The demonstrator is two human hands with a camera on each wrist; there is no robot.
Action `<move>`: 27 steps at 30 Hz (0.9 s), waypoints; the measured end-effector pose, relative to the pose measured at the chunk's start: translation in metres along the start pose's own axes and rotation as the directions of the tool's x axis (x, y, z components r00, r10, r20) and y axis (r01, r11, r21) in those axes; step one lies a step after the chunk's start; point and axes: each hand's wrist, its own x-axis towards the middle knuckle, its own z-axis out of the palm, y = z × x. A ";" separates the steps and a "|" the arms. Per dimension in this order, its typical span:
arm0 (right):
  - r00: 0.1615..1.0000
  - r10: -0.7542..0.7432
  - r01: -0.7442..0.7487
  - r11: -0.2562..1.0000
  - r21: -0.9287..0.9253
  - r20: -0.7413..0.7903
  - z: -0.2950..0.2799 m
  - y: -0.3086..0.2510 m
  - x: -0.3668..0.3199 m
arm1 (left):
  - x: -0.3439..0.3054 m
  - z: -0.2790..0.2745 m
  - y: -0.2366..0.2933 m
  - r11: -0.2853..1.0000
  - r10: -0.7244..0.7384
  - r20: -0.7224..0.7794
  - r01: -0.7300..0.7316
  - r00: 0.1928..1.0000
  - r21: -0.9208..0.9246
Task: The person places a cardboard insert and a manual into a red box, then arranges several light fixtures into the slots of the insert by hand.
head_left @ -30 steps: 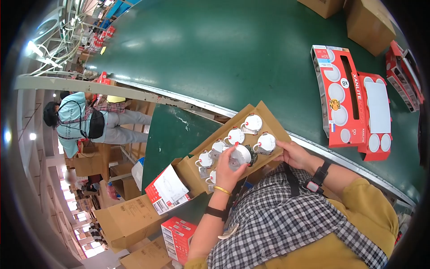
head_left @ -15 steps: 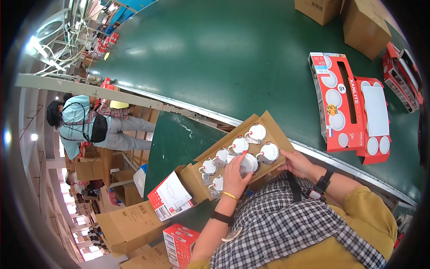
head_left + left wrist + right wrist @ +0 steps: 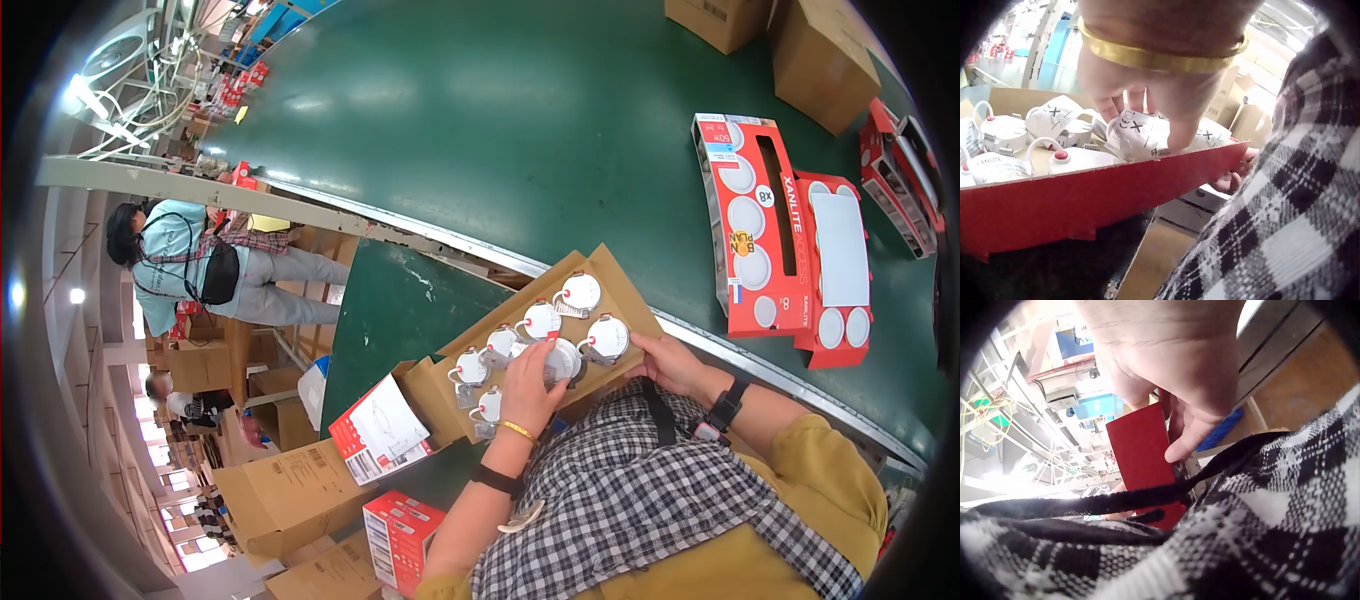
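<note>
An open cardboard box [image 3: 630, 288], red on its outside, is tilted in front of the checked apron and contains several round white downlights [image 3: 606, 337] with short looped cables. My left hand [image 3: 532, 388], wearing a gold bangle, grips one downlight [image 3: 566, 358] in the near row, fingers on one side and thumb on the other. In the left wrist view this downlight [image 3: 1135, 132] shows a printed label and a spring clip. My right hand [image 3: 672, 362] holds the box's right end, and the right wrist view shows its thumb against the red end panel [image 3: 1141, 450].
A white sheet with a line drawing [image 3: 388, 428] lies at the box's left end. Red packaging [image 3: 745, 225] and brown cartons [image 3: 825, 70] rest on the green table [image 3: 480, 120]. Lower left are an open carton [image 3: 290, 490] and a red box [image 3: 400, 535]. A person [image 3: 210, 260] stands beyond.
My left hand has lowered the downlight among the others and now covers more of it. Box and both hands sit slightly farther right and lower in the head view.
</note>
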 end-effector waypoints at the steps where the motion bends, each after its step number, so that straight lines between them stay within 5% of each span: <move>1: 1.000 0.006 -0.006 1.000 -0.021 0.003 -0.001 0.000 0.001 | 0.001 0.001 -0.003 1.000 0.002 0.000 -0.002 1.000 -0.002; 9: 1.000 0.020 -0.020 0.999 -0.031 0.007 -0.003 -0.001 -0.003 | 0.011 -0.001 0.011 0.999 -0.046 0.185 0.043 0.982 0.024; 27: 1.000 -0.003 0.004 1.000 0.006 -0.031 -0.006 0.006 -0.007 | 0.004 0.007 0.010 1.000 -0.024 0.185 0.027 0.982 -0.012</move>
